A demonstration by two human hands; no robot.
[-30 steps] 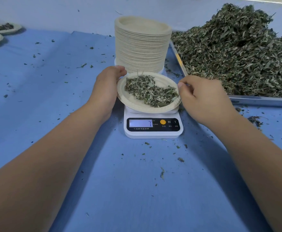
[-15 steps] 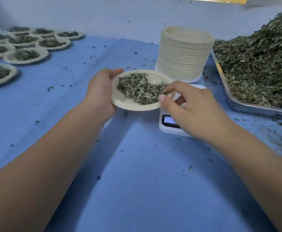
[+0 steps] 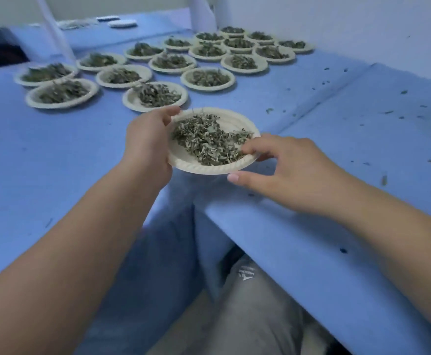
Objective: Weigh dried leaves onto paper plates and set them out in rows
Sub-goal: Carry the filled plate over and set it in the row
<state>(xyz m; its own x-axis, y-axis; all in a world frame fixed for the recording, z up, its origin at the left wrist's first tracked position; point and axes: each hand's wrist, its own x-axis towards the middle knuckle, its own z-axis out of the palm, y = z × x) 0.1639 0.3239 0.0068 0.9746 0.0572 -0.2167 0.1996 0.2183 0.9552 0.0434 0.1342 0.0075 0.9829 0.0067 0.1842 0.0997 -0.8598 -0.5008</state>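
**Loaded plate held in both hands, near the rows**

The paper plate [image 3: 209,170] sits in mid-frame, gripped on both sides, over the corner where the two blue-covered stretches of bench [image 3: 55,155] meet; cannot tell whether its underside touches the cloth.

The left hand [image 3: 150,147] grips the left rim; thumb lies on top of the rim at the far-left edge, and the other fingers are hidden under the plate. The right hand [image 3: 293,170] holds the right rim w/ fingers [image 3: 251,149] curled over the edge, tips in among the leaves; the thumb points left just below the near rim.

The dried leaves [image 3: 206,139] form a loose grey-green heap across the middle and right of the plate; the left and far parts of its inner face are bare.

Beyond it, on the far part of the bench, the filled plates [image 3: 155,96] stand in diagonal rows running far-right, each w/ its own heap; the nearest one lies just beyond the left thumb, apart from the held plate.

Leaf crumbs [image 3: 388,111] dot the cloth, esp. on the right stretch. Btwn the forearms, at the near edge, the person's grey trousers [image 3: 250,308] show below the bench edge. Far left, small pale items on another blue surface are too blurred to identify.
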